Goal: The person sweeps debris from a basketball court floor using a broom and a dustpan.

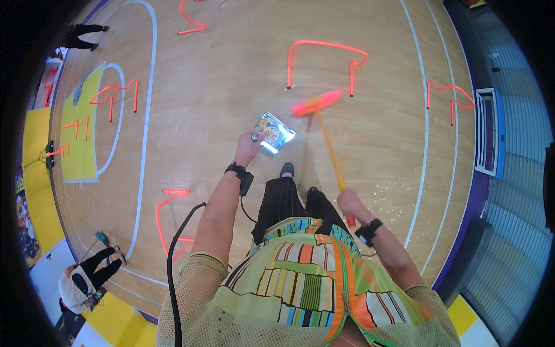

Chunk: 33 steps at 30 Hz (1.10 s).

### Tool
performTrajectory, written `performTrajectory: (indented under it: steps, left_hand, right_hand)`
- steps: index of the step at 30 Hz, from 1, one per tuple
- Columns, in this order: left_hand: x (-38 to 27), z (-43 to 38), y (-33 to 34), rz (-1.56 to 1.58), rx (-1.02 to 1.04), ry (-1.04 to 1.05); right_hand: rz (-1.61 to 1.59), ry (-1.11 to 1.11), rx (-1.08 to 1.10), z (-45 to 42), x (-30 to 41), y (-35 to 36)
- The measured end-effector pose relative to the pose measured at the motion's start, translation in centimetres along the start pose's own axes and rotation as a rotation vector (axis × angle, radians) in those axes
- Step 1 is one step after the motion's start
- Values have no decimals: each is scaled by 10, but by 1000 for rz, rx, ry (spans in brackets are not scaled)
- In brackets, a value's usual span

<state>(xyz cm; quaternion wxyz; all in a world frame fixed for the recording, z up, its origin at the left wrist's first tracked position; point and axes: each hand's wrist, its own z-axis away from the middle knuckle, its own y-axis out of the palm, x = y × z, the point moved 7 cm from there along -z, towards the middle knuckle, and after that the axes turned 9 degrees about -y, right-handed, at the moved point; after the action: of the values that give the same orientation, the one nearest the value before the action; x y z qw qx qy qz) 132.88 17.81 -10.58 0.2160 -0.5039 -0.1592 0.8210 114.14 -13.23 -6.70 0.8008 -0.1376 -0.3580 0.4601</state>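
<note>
My left hand grips the silver-knobbed handle of what looks like a shiny metal dustpan, square, with a coloured pattern on its face. In my right hand is the yellow stick of a broom, its red end poking out below the fist. The broom's pink-and-orange head is blurred, out ahead and to the right of the pan, apart from it. Whether pan and bristles touch the floor, I cannot tell.
Pale crumbs dot the wood-look floor at right. A red tube hurdle stands ahead; several others are scattered around. Two people, one at upper left, another at lower left, stand near mops. Blinds line the right side.
</note>
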Motion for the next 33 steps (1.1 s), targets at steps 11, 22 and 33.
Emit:
performTrajectory:
  steps: [11,22,33]
  left_hand:
    - [61,5,-34,-147,-26,-109]
    - [96,32,-49,-97,-72,-108]
    - [117,95,-46,64,-181,-227]
  right_hand:
    - [-866,217,-87,19,-16,-87]
    - [744,-566,126,-93,36,0]
    - [-712,248,279,-3,72,-95]
